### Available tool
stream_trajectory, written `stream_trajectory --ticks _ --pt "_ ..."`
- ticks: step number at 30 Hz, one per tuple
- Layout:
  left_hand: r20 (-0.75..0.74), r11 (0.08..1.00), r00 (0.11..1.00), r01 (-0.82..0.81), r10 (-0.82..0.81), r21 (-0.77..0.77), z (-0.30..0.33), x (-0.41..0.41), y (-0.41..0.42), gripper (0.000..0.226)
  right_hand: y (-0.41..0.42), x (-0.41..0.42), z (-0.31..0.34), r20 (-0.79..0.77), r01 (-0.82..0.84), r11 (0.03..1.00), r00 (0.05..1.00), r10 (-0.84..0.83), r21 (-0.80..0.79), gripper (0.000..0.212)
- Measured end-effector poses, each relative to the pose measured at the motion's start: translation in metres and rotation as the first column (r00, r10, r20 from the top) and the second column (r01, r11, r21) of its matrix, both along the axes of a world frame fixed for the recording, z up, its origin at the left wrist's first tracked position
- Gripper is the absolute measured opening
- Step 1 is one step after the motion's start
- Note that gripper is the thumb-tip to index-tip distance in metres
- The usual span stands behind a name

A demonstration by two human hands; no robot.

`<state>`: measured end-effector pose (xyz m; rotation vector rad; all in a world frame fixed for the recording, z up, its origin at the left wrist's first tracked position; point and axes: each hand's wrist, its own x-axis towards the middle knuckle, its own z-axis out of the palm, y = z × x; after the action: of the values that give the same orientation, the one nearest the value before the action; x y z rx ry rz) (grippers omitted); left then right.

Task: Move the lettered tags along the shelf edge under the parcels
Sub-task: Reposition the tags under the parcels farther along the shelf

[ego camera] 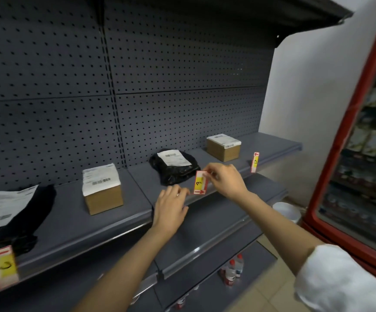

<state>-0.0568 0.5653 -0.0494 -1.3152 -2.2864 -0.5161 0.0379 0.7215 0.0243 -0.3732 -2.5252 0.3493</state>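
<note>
Right hand [225,180] pinches the top of the E tag [201,183] between fingertips at the front edge of the grey shelf [124,221], just before the black bag parcel [175,166], while the left hand [171,207] lies loosely open on the edge beside it. Tag C [1,265] stands far left below another black parcel [13,217]; tag D [255,162] stands right, near a labelled cardboard box [224,147]. A second box [102,189] sits between, pegboard [137,86] behind, and a red-framed cooler [362,143] at right.
</note>
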Motion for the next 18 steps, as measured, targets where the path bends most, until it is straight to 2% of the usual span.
stream_trajectory --ticks 5,9,15,18 --pt "0.053 0.999 0.998 -0.022 0.024 -0.049 -0.014 -0.016 0.038 0.038 0.043 0.001 -0.005 0.034 0.059 0.998 0.998 -0.059 0.010 0.015" --pt "0.009 0.994 0.997 -0.072 0.073 -0.077 -0.023 -0.020 0.052 0.041 0.067 -0.007 -0.005 0.020 0.053 0.999 0.998 -0.052 -0.004 0.016" --pt "-0.005 0.976 0.978 -0.211 0.211 -0.057 -0.030 -0.009 0.069 0.049 0.085 -0.035 -0.010 0.025 -0.096 0.995 0.995 0.097 -0.031 0.016" --pt "0.012 0.960 0.960 -0.278 0.278 -0.023 -0.031 -0.003 0.073 0.046 0.092 -0.046 -0.010 0.012 -0.185 0.980 0.982 0.186 -0.067 0.014"
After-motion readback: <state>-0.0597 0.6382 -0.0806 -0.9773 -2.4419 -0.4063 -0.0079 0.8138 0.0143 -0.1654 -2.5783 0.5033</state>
